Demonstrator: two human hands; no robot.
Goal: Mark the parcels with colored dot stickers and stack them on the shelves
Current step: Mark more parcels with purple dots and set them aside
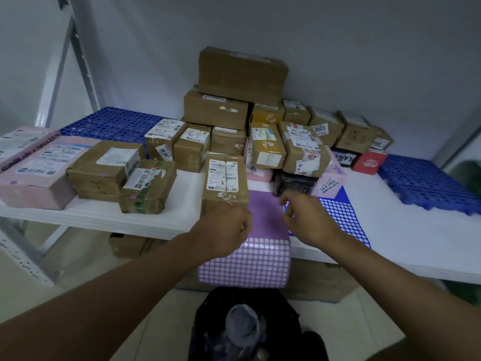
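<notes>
A brown parcel (225,178) with "3-3" written on its label stands at the front edge of the white shelf (161,217). Just right of it a purple dot sticker sheet (260,259) hangs over the shelf edge. My left hand (223,230) is curled into a fist at the sheet's left edge, below the parcel's near end, and seems to grip the sheet. My right hand (307,220) hovers over the sheet's right edge with curled fingers, thumb near forefinger. Whether it pinches a sticker is unclear. A blue dot sticker sheet (343,217) lies to its right.
Several brown, yellow, pink and red parcels are piled at the back of the shelf (242,74). Pink and brown parcels (104,168) with purple dots sit at the left. Blue perforated mats (426,181) lie at both ends. A black bin (247,324) stands on the floor below.
</notes>
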